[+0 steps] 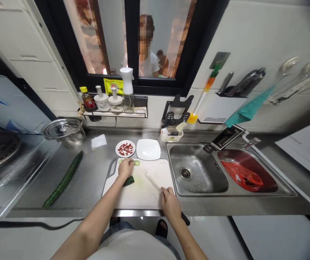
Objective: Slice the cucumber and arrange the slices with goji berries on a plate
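My right hand (169, 202) is closed round a knife (153, 180); its blade points up and left over the white cutting board (144, 198), and its black handle end shows below the wrist. At the board's upper left, my left hand (126, 168) has its fingers bent together at the row of cucumber slices (136, 163); whatever they pinch is too small to make out. A dark green cucumber piece (129, 181) lies just beneath that hand. Behind the board are a plate of chopped red pieces (125, 148) and a white square plate (148, 149).
A long whole cucumber (64, 179) lies on the steel counter at left, near a lidded pot (69, 131) and a white paper (99, 141). To the right is a double sink (198, 189) with a red bag (245, 177). A person shows in the window.
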Available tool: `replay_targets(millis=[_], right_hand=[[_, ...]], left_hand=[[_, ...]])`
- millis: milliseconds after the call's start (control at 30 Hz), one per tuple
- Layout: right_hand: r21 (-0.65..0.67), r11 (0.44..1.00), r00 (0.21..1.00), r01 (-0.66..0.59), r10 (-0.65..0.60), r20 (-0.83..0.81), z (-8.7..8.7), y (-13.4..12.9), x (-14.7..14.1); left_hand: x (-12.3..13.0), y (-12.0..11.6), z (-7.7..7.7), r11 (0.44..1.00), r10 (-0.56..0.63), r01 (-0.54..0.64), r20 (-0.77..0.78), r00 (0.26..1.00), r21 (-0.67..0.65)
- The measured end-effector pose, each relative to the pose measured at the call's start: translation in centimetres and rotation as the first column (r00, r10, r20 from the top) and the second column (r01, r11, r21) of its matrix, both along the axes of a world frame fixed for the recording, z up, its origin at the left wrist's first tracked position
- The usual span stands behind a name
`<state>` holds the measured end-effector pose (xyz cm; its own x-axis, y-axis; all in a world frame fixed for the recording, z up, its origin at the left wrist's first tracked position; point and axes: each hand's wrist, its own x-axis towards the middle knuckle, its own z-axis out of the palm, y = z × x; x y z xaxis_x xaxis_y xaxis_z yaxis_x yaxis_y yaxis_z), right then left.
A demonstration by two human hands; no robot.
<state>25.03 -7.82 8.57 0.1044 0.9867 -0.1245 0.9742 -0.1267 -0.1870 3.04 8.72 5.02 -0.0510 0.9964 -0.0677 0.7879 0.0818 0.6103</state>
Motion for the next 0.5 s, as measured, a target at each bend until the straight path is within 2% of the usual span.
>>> replay_targets(millis=[133,300,400,500], right_hand=[[-0.074,0.995,0.992,0.063,-0.071,-0.109,-0.1,0.9,0.0],[-0.13,0.989,0.993,0.067,-0.079,-0.086,-0.4,1.7,0.0],[-0.153,0.987,0.996,0.046,-0.056,-0.066,-0.7,2.1,0.0],[-0.188,0.982,0.999,0.02,-0.029,-0.044,-0.7,2.7,0.1]], left_hand=[[-2.3,-2.3,0.1,0.993,-0.1,0.103,0.048,0.994,-0.065],[-4.2,-5.5,0.6,0.956,-0.281,0.28,0.002,0.96,-0.087],[-4.3,-6.6,1.0,0.942,-0.321,0.313,-0.062,0.945,-0.12],[-4.2,-6.9,1.2,0.941,-0.324,0.314,-0.061,0.944,-0.129]])
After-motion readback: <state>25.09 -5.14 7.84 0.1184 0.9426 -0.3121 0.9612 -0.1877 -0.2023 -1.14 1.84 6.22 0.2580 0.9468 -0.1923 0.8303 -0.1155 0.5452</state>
